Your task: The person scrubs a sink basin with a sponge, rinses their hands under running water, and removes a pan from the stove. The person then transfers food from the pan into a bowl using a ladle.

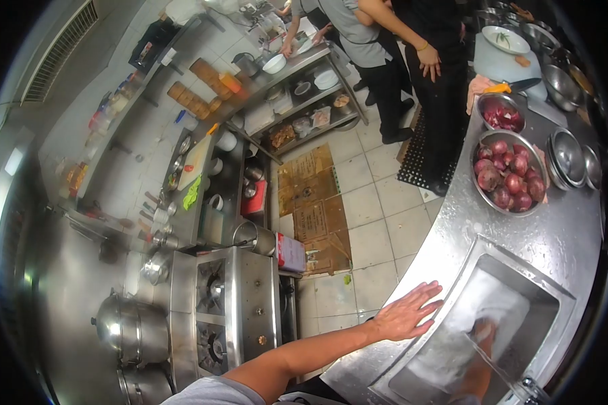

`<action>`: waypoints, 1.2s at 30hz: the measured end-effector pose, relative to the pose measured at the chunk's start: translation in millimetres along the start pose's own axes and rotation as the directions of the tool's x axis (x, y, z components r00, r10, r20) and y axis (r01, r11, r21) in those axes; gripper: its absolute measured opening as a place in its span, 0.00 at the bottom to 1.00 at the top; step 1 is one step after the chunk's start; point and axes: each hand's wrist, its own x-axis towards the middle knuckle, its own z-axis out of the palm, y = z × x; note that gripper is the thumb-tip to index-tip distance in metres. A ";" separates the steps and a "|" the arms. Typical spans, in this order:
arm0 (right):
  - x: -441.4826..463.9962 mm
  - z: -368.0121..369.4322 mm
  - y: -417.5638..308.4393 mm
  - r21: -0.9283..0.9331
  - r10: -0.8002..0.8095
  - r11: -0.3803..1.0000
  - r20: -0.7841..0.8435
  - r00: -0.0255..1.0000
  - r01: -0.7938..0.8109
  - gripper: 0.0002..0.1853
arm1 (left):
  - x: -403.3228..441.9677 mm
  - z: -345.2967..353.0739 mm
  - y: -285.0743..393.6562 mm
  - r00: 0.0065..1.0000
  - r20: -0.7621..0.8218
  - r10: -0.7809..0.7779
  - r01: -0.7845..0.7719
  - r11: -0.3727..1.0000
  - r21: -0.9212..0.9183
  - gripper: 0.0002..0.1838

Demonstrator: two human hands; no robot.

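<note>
My left hand (407, 314) lies with fingers spread at the near rim of a steel sink (544, 277), holding nothing. Inside the sink, my right hand (483, 331) is down at the foamy, whitish water (446, 337), under a stream from the faucet (530, 391). Its fingers are blurred by water, so what it holds, if anything, is hidden. Beyond the sink on the steel counter stands a bowl of several red onions (510, 172), with a smaller bowl of peeled red onion pieces (501, 113) behind it.
A knife with an orange handle (496, 88) lies near a cutting board (486, 61) and stacked steel bowls (567, 155). Other people (385, 40) stand at the back. A stove (230, 310) and a large pot (132, 327) are at the left.
</note>
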 end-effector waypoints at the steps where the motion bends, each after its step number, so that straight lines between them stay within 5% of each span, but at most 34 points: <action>1: 19.6 9.1 -19.6 0.026 -0.023 0.999 -0.062 0.998 0.025 0.39 | -0.9 2.2 0.9 1.000 -0.006 -0.001 0.001 1.000 0.002 0.27; 7: 5.3 60.4 -139.6 -0.040 -0.449 0.893 -0.041 0.892 0.448 0.38 | 1.5 -3.0 4.8 0.999 0.027 -0.023 0.023 1.000 0.005 0.26; 13: -100.8 31.6 -63.1 -0.293 -0.695 0.620 0.227 0.682 0.728 0.37 | -1.7 -4.6 9.8 1.000 0.014 -0.019 0.019 1.000 0.021 0.26; 15: -100.5 4.7 -48.7 0.054 -0.266 0.962 0.422 0.867 0.269 0.26 | -2.6 -3.3 9.0 1.000 -0.023 -0.007 0.007 1.000 0.021 0.26; 16: -93.9 5.8 -41.4 0.068 -0.152 0.988 0.437 0.886 0.136 0.28 | -2.9 -2.2 8.7 1.000 -0.024 -0.011 0.012 1.000 0.024 0.26; 20: -58.8 51.2 -43.6 0.412 -0.112 0.911 0.234 0.966 0.006 0.33 | -1.9 -5.1 9.0 1.000 -0.007 -0.025 0.025 1.000 0.008 0.27; 22: -52.0 66.7 -51.9 0.743 -0.137 0.670 0.125 0.983 -0.001 0.35 | -3.4 -5.0 12.1 1.000 0.002 -0.017 0.017 1.000 -0.005 0.27; 23: -50.5 54.1 -53.9 0.306 -0.225 0.929 0.028 0.974 0.206 0.36 | -3.4 -5.0 13.4 1.000 -0.006 -0.010 0.010 1.000 0.010 0.27; 24: -44.1 42.5 -53.1 0.307 -0.222 0.929 0.020 0.975 0.206 0.36 | -2.0 -5.9 12.2 1.000 -0.017 -0.001 0.001 1.000 0.032 0.27; 26: -27.4 26.3 -55.4 -0.139 -0.116 0.971 0.444 0.888 0.196 0.38 | -0.7 -4.4 11.7 1.000 -0.028 -0.013 0.013 1.000 0.020 0.26; 30: -38.2 70.1 -52.7 -0.384 -0.076 0.864 0.539 0.839 0.326 0.26 | -3.1 -4.6 12.2 1.000 -0.013 -0.008 0.008 0.999 0.032 0.27; 36: -39.0 57.9 -54.0 -0.453 -0.050 0.749 0.689 0.723 0.484 0.26 | -1.1 -6.7 11.6 1.000 -0.004 -0.016 0.016 1.000 0.008 0.26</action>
